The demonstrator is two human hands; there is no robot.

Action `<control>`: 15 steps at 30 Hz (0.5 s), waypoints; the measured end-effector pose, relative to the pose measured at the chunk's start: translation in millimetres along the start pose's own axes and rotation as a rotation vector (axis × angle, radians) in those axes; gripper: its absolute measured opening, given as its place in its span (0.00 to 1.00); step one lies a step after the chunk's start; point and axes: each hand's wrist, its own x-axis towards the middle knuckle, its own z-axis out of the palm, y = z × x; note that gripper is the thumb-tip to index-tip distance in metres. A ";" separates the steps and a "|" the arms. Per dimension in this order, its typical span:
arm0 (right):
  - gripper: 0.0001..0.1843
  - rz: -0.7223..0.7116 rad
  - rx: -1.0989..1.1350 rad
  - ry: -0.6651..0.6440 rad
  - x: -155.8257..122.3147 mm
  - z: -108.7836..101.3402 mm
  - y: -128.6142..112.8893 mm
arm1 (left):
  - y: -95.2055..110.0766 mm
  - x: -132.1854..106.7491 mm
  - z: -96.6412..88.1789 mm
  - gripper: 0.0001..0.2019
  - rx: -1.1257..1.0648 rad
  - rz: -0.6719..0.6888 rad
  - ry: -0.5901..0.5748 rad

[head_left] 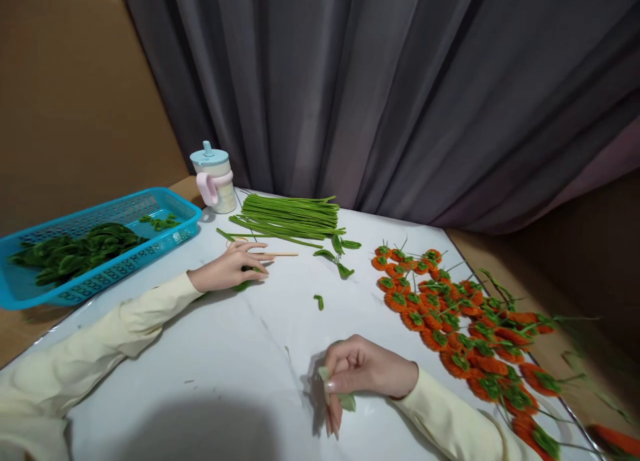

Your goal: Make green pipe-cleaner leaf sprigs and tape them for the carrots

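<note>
My left hand (231, 266) rests on the white table (220, 354), fingers curled over a small green leaf piece (243, 285); a thin wooden stick (280, 253) lies at its fingertips. My right hand (361, 371) is nearer to me, fingers pinched on a pale green leaf piece (345, 400). A bundle of green pipe-cleaner stems (290, 215) lies beyond the left hand. Loose green leaves (340, 257) lie between the hands and the stems.
A blue plastic basket (30, 294) with green leaves stands at the left. A cup with a pink handle (216, 179) stands behind it. Several orange pipe-cleaner flowers (460, 321) cover the table's right side. A grey curtain (400, 94) hangs behind.
</note>
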 end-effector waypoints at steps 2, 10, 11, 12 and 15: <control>0.17 0.010 -0.003 0.013 -0.2 -0.5 1.1 | 14.5 -0.2 -3.8 0.17 -0.281 -0.014 0.015; 0.17 -0.011 -0.012 0.052 0.3 2.1 -2.9 | 76.0 -3.7 -2.0 0.17 -0.853 -0.076 -0.178; 0.16 -0.014 -0.016 0.056 0.4 2.4 -3.3 | 78.3 -1.8 -1.1 0.18 -0.834 -0.053 -0.233; 0.16 -0.021 -0.013 0.060 0.5 2.5 -3.5 | 79.5 0.4 -0.2 0.19 -0.806 -0.020 -0.283; 0.17 -0.039 0.008 0.055 0.7 2.7 -3.5 | 78.8 6.4 4.2 0.24 -0.674 0.120 -0.388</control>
